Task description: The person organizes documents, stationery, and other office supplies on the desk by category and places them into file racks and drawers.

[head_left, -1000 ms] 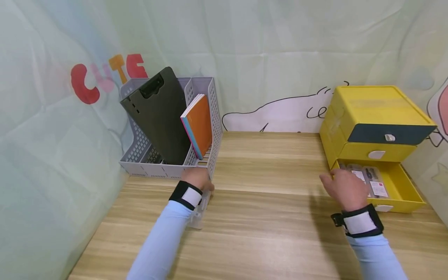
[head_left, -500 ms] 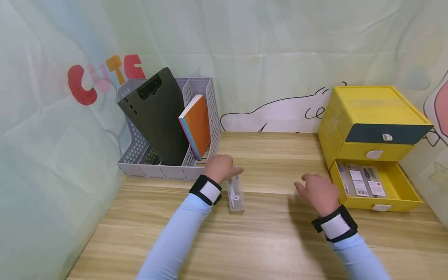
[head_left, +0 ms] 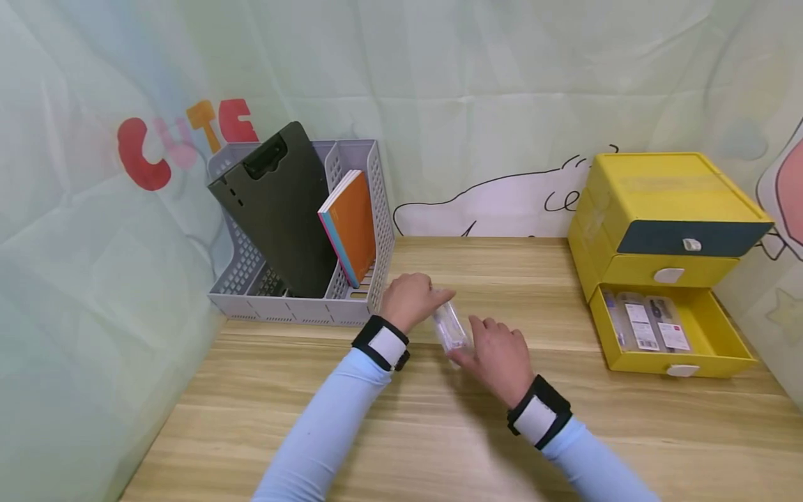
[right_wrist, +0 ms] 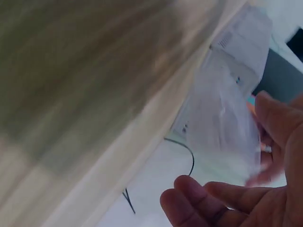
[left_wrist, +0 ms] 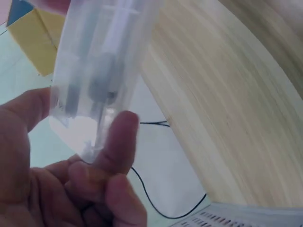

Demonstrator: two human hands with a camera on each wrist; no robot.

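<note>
Holding: the left hand (head_left: 409,298) pinches one end of a clear plastic case (head_left: 449,328) between thumb (left_wrist: 116,142) and fingers, above the wooden desk (head_left: 439,432).
Receiving: the right hand (head_left: 498,355) is at the case's near end, fingers loosely curled about it; I cannot tell from the blurred right wrist view whether it grips yet or only touches.
Position: the case hangs in the air between the two hands, tilted, near the front corner of the grey file rack (head_left: 295,307) and well apart from the yellow drawer unit (head_left: 665,230).
Contents: through the wall, in the left wrist view, show a slim white stick and a darker piece, perhaps pen refills or small tools; too blurred to name.
Weight: probably very light; one pinch carries it.
Stiffness: the shell looks thin but rigid, so it likely flexes a little under a hard squeeze.
Surface: smooth and glossy, so likely slippery; a grip across the flat faces seems safer than one on the edges.
Fragility: thin clear plastic may crack or pop open if bent; the loose parts inside could spill.
Best hold: near an end, thumb on one flat face and fingers on the other, as the left hand has it.
Nearby: the bottom drawer (head_left: 674,335) stands open with similar packets (head_left: 646,321) lying inside; a dark clipboard (head_left: 282,209) and an orange notebook (head_left: 354,226) lean in the rack.
</note>
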